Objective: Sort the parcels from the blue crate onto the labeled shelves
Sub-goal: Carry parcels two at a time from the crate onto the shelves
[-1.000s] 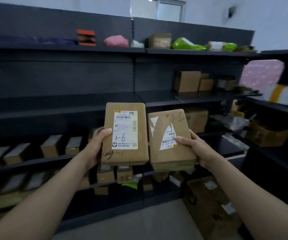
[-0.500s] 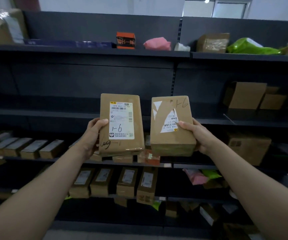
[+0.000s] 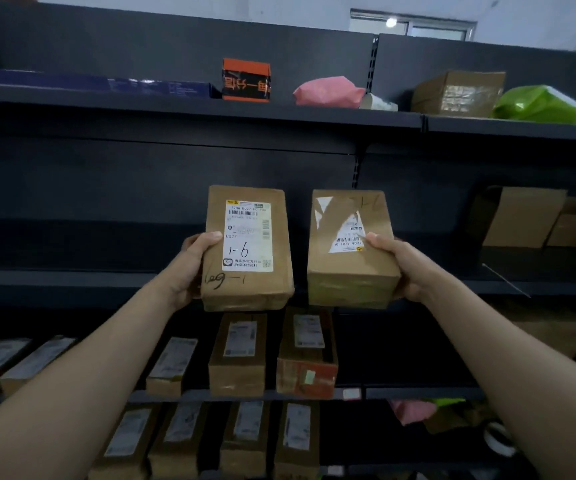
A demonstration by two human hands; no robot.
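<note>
left hand point(image 3: 189, 268) fingers hiding behind the 1-6 parcel point(image 3: 248, 247), right hand point(image 3: 409, 268) fingers tucking behind the other parcel point(image 3: 350, 258), green bag point(image 3: 546, 105) running off the right edge, shelf box labels point(image 3: 239, 337) blurring out

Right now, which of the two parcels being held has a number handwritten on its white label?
The left-hand parcel: its upright label reads 1-6 in pen. The right-hand parcel has a torn, tilted label with no visible handwriting.

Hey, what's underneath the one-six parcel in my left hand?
Below the 1-6 parcel, a brown labelled parcel stands on the lower shelf, a red-taped one beside it. Its far end is hidden.
</note>
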